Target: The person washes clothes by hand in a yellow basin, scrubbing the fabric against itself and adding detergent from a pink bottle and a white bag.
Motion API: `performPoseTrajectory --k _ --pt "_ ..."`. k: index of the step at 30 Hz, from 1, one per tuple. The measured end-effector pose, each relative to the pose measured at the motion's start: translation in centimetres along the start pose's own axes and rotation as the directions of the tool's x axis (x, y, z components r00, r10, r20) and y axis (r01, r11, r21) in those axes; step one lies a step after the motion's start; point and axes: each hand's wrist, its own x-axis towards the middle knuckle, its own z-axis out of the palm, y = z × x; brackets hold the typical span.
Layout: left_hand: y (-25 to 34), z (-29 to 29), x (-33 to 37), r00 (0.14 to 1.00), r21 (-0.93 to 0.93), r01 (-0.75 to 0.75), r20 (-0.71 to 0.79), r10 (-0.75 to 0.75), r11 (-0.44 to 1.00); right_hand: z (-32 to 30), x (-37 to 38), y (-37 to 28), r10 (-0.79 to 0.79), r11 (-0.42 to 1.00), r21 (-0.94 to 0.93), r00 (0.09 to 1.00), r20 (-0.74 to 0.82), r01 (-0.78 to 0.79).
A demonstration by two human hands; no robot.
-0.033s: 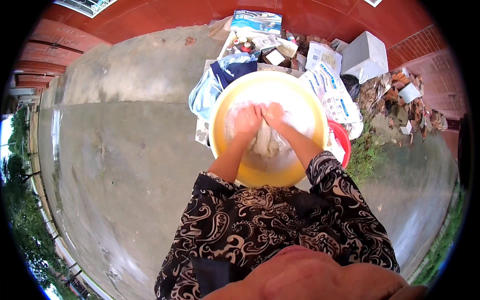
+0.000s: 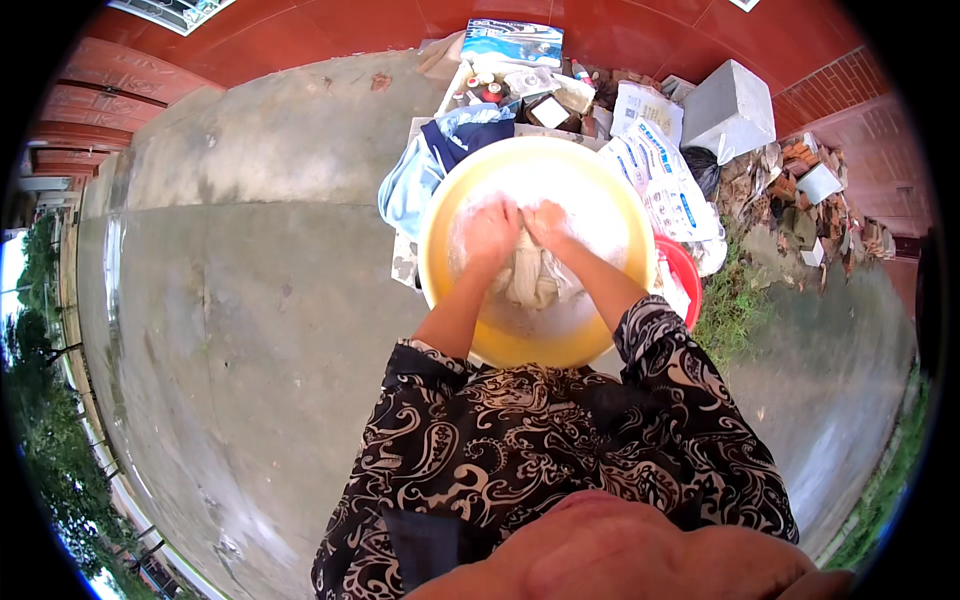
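Note:
A big yellow basin [image 2: 530,348] of soapy, foamy water stands on the concrete ground in front of me. A wet whitish cloth [image 2: 526,282] lies bunched in the middle of it. My left hand [image 2: 489,236] and my right hand [image 2: 549,224] are side by side, both closed on the upper end of the cloth, knuckles nearly touching. Both forearms reach in over the near rim, with patterned black-and-white sleeves pushed up to the elbows.
A pale blue and navy pile of clothes [image 2: 422,172] lies at the basin's far left. A red basin [image 2: 686,281] touches its right side. Printed white sacks [image 2: 660,172], a white block [image 2: 730,105], small bottles and rubble [image 2: 800,195] crowd the far right, beside grass [image 2: 735,305].

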Motion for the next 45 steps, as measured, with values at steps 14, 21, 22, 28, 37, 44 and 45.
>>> performPoseTrajectory --k 14,21,22,28,37,44,45 --pt "0.1 -11.7 -7.3 0.990 -0.899 -0.139 -0.128 0.056 0.416 -15.6 -14.1 -0.6 -0.282 0.912 0.273 0.951 -0.127 0.307" --pt "-2.6 -6.0 -8.5 0.913 0.018 -0.250 -0.328 0.242 0.968 -12.1 -13.5 -3.3 -0.464 0.861 -0.374 0.832 -0.303 0.344" --pt "-1.3 -5.0 -8.8 0.953 0.051 -0.181 -0.237 0.188 0.982 -9.9 -13.1 -3.2 -0.568 0.797 -0.421 0.777 -0.273 0.434" --pt "1.2 -0.9 -5.5 0.999 0.253 -0.024 0.050 0.011 0.967 -6.5 -8.8 -3.2 -0.404 0.796 -0.461 0.912 0.077 0.391" --pt "-1.8 2.7 -0.7 0.963 0.263 -0.129 -0.198 0.184 0.956 -0.5 -3.2 3.3 -0.482 0.851 -0.226 0.876 0.021 0.474" --pt "-2.9 -4.5 2.0 0.990 -0.747 0.125 0.054 -0.129 0.653 -6.2 -4.5 -1.7 -0.401 0.914 0.104 0.914 0.069 0.393" --pt "-0.9 -6.4 1.1 0.994 -0.780 0.095 0.044 -0.098 0.619 -9.2 -5.5 -1.8 -0.446 0.878 0.202 0.895 0.012 0.435"
